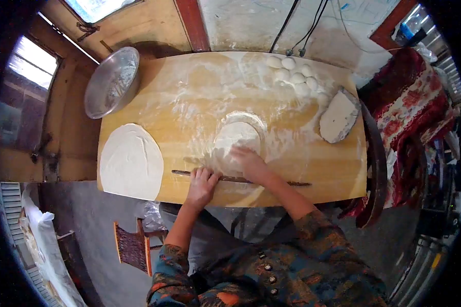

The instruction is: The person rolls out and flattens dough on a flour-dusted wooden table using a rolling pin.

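Note:
A round piece of flattened dough (235, 135) lies on the floured wooden board in front of me, with loose flour along its far edge. My right hand (250, 163) is over its near right part, the fingers blurred by motion. A thin dark rolling pin (235, 179) lies crosswise just nearer to me than the dough. My left hand (203, 184) is closed over the rolling pin, left of its middle. To the left, a larger, thin sheet of dough (130, 161) is spread flat at the board's near left corner.
Several dough balls (297, 78) sit at the board's (189, 117) far right. A pale, dark-edged slab (339, 116) rests at the right side. A metal basin (112, 84) with floury residue stands at the far left corner. A small chair (133, 248) is below left; floral cloth (420, 102) hangs right.

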{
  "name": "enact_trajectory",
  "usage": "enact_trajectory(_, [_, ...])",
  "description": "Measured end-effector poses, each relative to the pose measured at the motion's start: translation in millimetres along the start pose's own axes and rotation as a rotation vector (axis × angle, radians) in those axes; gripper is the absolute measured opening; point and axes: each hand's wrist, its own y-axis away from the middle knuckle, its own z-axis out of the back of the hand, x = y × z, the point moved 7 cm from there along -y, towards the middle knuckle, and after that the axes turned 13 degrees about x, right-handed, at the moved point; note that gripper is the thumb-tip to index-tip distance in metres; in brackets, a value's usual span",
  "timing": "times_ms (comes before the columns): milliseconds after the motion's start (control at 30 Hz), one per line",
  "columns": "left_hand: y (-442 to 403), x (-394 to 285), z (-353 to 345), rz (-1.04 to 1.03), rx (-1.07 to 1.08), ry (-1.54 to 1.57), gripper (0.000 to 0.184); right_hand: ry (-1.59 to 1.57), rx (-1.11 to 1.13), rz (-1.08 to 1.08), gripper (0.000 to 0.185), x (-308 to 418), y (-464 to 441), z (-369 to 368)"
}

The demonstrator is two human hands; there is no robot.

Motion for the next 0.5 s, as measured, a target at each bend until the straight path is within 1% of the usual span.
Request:
enact_trajectory(67, [-8, 5, 2, 0.012, -0.009, -0.016, 0.03, -0.047, 0.238, 0.053, 0.045, 0, 18, -11])
enact_trajectory(167, [-24, 16, 4, 0.055, -0.044, 0.012, 0.03, 0.035, 0.142, -0.066, 0.043, 10, 59, 53])
enact_trajectory(267, [-54, 31, -3, 0.062, -0.05, -0.005, 0.028, 0.19, 0.102, -0.199, 0.039, -17, 64, 31])
enact_trajectory(367, [-71, 50, 26, 0.441, -0.428, -0.09, 0.031, -0.007, 0.075, -0.261, 0.039, -21, 66, 27])
enact_trajectory(467, [-64, 73, -1, 0.681, -0.249, 0.062, 0.044, -0.024, 0.04, -0.314, 0.04, -13, 63, 16])
enact_trajectory(500, [-62, 64, -15, 0.729, -0.108, -0.115, 0.051, -0.038, -0.056, -0.239, 0.04, -9, 58, 15])
